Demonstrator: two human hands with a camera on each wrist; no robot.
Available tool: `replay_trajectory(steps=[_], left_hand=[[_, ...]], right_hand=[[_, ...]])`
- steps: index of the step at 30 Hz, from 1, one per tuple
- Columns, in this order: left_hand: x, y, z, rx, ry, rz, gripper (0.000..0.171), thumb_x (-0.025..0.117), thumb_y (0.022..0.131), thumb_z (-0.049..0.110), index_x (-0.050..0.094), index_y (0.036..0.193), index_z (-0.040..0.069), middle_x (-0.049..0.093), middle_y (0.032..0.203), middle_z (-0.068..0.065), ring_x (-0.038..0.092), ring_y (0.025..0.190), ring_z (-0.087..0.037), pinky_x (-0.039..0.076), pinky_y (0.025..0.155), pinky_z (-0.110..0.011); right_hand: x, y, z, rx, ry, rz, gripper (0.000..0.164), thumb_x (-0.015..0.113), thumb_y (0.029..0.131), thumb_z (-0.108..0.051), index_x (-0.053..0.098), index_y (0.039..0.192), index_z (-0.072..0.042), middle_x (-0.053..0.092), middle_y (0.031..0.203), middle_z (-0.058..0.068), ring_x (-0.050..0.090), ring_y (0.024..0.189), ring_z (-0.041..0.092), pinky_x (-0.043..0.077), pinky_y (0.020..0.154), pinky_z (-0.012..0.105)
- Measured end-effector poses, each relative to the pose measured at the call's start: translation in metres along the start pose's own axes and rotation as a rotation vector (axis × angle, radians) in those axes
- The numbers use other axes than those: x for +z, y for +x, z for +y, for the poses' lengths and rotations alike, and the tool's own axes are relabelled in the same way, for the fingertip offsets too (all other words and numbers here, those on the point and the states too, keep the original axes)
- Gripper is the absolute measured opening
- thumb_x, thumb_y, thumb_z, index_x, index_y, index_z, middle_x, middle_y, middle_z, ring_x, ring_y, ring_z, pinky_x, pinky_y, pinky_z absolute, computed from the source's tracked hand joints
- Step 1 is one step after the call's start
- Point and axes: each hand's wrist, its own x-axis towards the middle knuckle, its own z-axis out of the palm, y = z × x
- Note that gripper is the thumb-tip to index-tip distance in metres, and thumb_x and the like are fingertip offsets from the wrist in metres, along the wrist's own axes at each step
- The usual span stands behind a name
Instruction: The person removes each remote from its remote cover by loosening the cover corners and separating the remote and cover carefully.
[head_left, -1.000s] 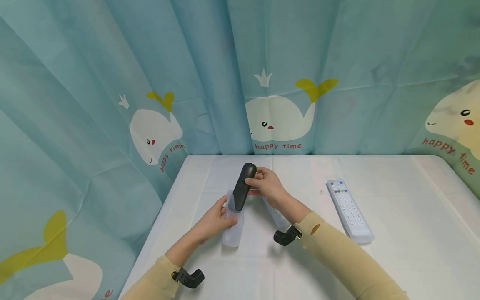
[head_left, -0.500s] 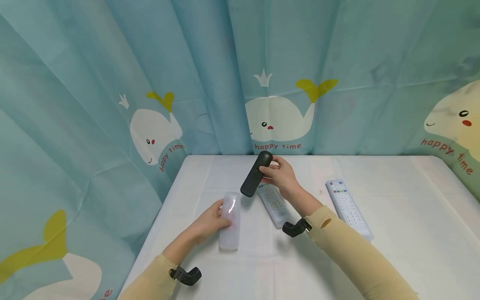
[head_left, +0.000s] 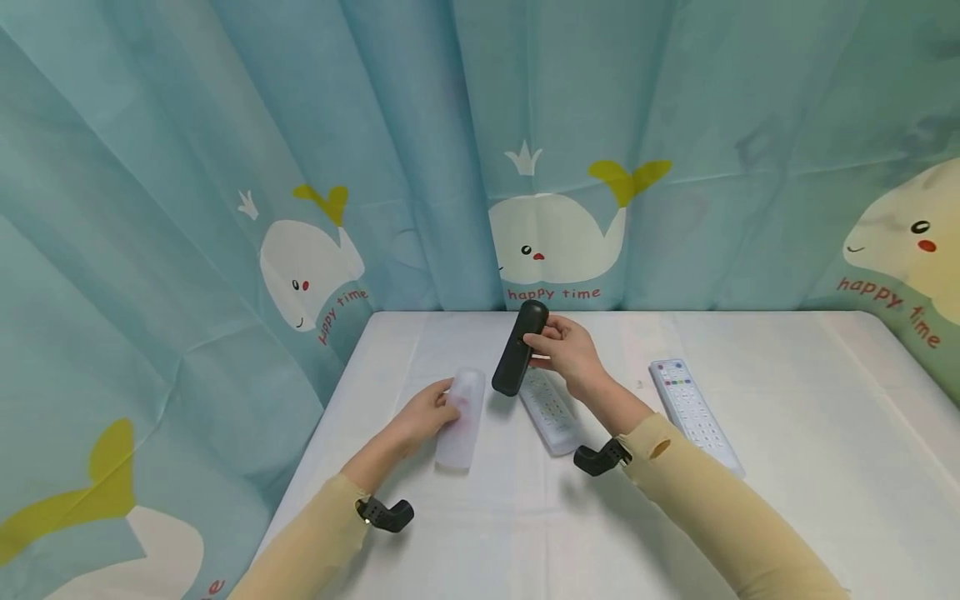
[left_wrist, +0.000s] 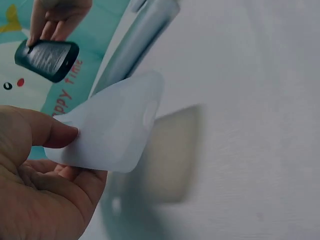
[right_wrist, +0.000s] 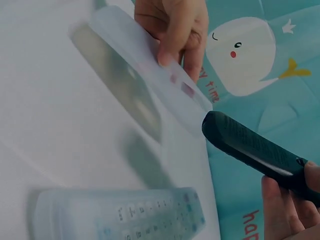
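In the head view my left hand (head_left: 422, 417) pinches a translucent, milky remote control cover (head_left: 462, 429) between thumb and fingers, raised over the table. The cover (left_wrist: 112, 130) looks hollow, and its shadow falls beside it. To the right and farther back, my right hand (head_left: 572, 357) grips a black remote control (head_left: 516, 357) near its upper end, back side facing me. The remote (right_wrist: 250, 145) is apart from the cover in the head view, its free end pointing toward it. Close below my right hand lies a white remote in a clear cover (head_left: 551, 414).
Another white remote in a clear cover (head_left: 693, 412) lies farther right on the white table (head_left: 810, 467). A blue curtain (head_left: 420, 150) with printed whales hangs right behind the table's back edge and along its left side.
The black remote, whose lower end overlapped the cover's top, has moved up and right, away from it. The left hand has lately shifted the cover slightly toward the back, tilting it.
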Motion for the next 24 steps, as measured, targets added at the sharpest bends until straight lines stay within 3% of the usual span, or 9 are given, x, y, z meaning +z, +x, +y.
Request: replay_trajectory(steps=[10, 24], left_hand=[[0.007, 0.023, 0.005, 0.002, 0.069, 0.032, 0.064, 0.060, 0.095, 0.000, 0.037, 0.154, -0.004, 0.056, 0.142, -0.025, 0.059, 0.123, -0.030, 0.050, 0.101, -0.045], [0.011, 0.034, 0.004, 0.005, 0.162, 0.052, 0.064, 0.060, 0.097, 0.002, 0.035, 0.156, -0.002, 0.054, 0.140, -0.027, 0.057, 0.123, -0.036, 0.051, 0.100, -0.050]], right_hand=[[-0.009, -0.003, 0.004, -0.030, 0.032, -0.019, 0.037, 0.069, 0.097, -0.004, 0.056, 0.131, 0.004, 0.072, 0.111, 0.015, 0.072, 0.097, 0.021, 0.060, 0.085, 0.042], [-0.012, -0.003, 0.008, -0.021, 0.027, -0.010, 0.040, 0.071, 0.096, -0.005, 0.056, 0.133, 0.003, 0.072, 0.105, 0.015, 0.073, 0.097, 0.022, 0.058, 0.089, 0.046]])
